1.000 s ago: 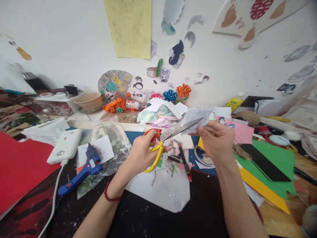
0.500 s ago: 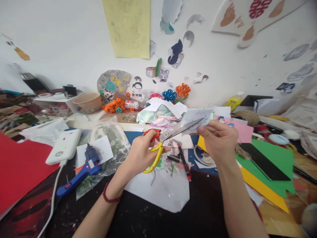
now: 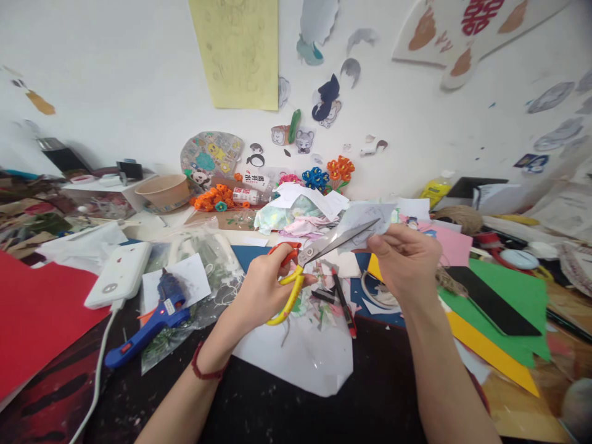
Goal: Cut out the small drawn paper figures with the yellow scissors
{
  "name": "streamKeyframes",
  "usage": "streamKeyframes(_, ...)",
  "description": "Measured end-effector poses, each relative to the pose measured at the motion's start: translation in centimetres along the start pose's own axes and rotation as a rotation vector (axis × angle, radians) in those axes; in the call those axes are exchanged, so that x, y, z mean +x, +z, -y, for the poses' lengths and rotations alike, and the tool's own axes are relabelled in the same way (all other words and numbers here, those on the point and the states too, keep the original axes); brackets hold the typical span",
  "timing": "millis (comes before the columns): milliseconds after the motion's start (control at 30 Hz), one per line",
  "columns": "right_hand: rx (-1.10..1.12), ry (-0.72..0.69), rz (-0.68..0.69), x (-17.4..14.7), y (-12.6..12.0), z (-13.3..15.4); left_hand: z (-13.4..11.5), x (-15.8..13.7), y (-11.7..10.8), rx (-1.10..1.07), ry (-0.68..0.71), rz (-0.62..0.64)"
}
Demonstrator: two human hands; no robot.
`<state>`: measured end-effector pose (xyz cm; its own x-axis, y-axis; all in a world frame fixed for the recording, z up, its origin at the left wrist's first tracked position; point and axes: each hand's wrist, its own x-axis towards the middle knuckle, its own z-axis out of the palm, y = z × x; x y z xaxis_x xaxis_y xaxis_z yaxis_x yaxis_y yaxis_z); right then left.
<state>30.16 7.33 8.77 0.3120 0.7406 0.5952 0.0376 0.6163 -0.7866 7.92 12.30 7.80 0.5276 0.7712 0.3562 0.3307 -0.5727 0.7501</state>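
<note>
My left hand (image 3: pixel 264 285) is closed around the handles of a pair of scissors (image 3: pixel 311 251), one handle red-orange and the other yellow. Their metal blades point right and upward and lie against a small piece of pale paper (image 3: pixel 365 216) with faint drawn lines. Pinched at its lower right corner, the paper is in my right hand (image 3: pixel 407 258), thumb in front. Whether the blades are biting into the paper I cannot tell. Beneath the scissors, paper scraps and a black-and-red pen (image 3: pixel 343 303) lie on a white sheet (image 3: pixel 300 357).
To the left are a blue glue gun (image 3: pixel 155 327), a white power bank (image 3: pixel 119 275) with a cable, and red paper (image 3: pixel 41 320). Green paper (image 3: pixel 518 302) with a black phone-like slab (image 3: pixel 494 302) lies right. A cardboard bowl (image 3: pixel 164 192) and pipe-cleaner flowers (image 3: pixel 341 169) stand near the wall.
Hardly anything differs. Both hands, the scissors and the paper keep nearly the same place, and the whole view has shifted very slightly.
</note>
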Motion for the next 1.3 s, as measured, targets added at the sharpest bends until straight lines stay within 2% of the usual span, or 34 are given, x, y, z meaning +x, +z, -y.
streamKeyframes(367, 0.04, 0.038, -0.012, 0.05, 0.12, -0.41, 0.05, -0.14, -0.05, -0.006, 0.013, 0.001)
streamKeyframes(1300, -0.036, -0.028, -0.035, 0.07, -0.38, -0.1, -0.04, -0.13, -0.11, 0.074, 0.009, -0.012)
